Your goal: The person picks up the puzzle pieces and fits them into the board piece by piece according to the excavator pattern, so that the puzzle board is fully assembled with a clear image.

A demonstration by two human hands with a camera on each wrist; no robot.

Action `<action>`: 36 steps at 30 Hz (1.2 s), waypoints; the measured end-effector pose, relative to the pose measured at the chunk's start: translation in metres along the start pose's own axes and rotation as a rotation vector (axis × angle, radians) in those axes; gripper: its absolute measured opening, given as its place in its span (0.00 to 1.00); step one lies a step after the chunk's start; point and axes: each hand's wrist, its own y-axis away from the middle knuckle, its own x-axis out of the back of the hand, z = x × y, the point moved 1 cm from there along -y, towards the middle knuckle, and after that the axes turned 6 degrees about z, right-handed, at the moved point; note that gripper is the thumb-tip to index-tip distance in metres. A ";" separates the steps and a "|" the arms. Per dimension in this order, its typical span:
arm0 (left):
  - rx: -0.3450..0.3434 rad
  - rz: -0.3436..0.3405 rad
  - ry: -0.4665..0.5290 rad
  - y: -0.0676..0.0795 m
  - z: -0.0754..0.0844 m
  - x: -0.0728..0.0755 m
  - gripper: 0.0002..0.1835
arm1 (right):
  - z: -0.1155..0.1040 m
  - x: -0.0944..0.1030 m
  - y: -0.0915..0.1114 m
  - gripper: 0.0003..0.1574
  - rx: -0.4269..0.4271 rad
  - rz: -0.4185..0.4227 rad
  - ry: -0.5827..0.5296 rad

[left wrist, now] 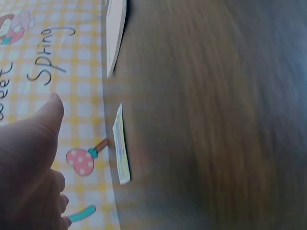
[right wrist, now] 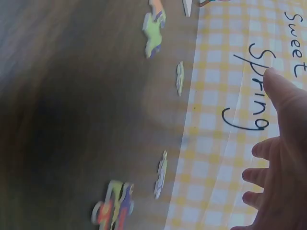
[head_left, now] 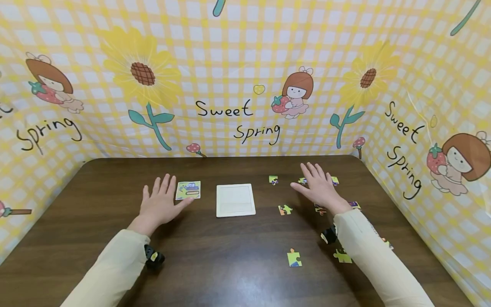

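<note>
My left hand [head_left: 159,205] is spread above the table's left half, fingers straight and nothing in them. Just beyond its thumb lies a small square picture card [head_left: 189,190] showing a blue vehicle. A white square puzzle tray [head_left: 235,200] lies flat at the middle. Over the right side hovers my right hand [head_left: 319,189], fingers extended, also holding nothing. Around it lie loose puzzle pieces: one at the back [head_left: 273,180], an orange-green piece [head_left: 285,209], a green piece nearer the front [head_left: 294,258] and another by the sleeve [head_left: 342,256]. The right hand and sleeve partly hide several more.
The dark wooden table [head_left: 215,273] runs back to a yellow checked cloth [head_left: 230,55] with printed flowers and figures, which also rises at both sides. Further pieces lie right of the right forearm, one of them purple and yellow [head_left: 354,205].
</note>
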 end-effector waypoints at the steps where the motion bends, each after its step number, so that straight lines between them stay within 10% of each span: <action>1: -0.012 0.006 0.003 -0.001 0.003 -0.002 0.53 | -0.002 -0.001 -0.002 0.53 0.005 0.000 -0.004; 15: -0.234 0.047 0.043 -0.022 0.047 -0.033 0.45 | -0.044 -0.023 -0.027 0.50 0.176 -0.029 -0.100; 36: -0.332 -0.232 0.064 -0.028 0.058 -0.042 0.41 | -0.090 -0.066 -0.039 0.43 0.331 -0.348 -0.018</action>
